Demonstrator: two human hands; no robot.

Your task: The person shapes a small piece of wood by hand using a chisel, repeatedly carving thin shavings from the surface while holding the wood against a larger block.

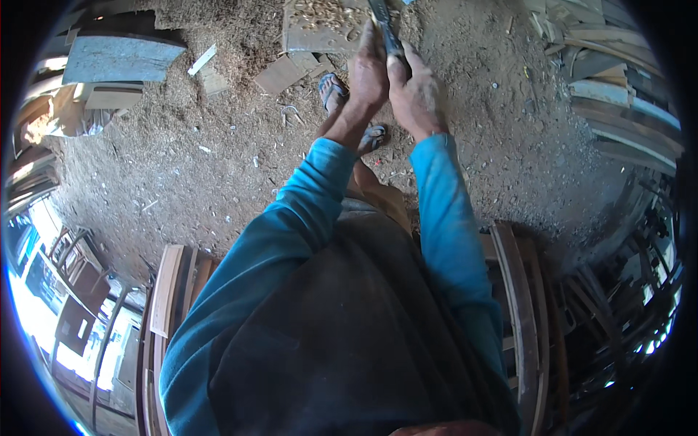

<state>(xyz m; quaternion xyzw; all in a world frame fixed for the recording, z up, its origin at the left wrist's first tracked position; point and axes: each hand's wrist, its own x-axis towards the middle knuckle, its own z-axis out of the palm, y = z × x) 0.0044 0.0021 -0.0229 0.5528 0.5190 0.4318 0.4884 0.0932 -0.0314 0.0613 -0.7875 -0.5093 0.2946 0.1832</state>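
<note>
At the far middle, a long, narrow, dark tool (385, 27) pointed away from the person, its near end gripped by the bare right hand (418, 94), which was closed around it. The bare left hand (368, 73) lay just beside, reaching along the tool's left side, but whether it gripped too could not be told. Left of the tool was a flat brown wooden board (307, 40) strewn with curled pale shavings (323, 13), with thin brown wood offcuts (278, 75) on its near side.
</note>
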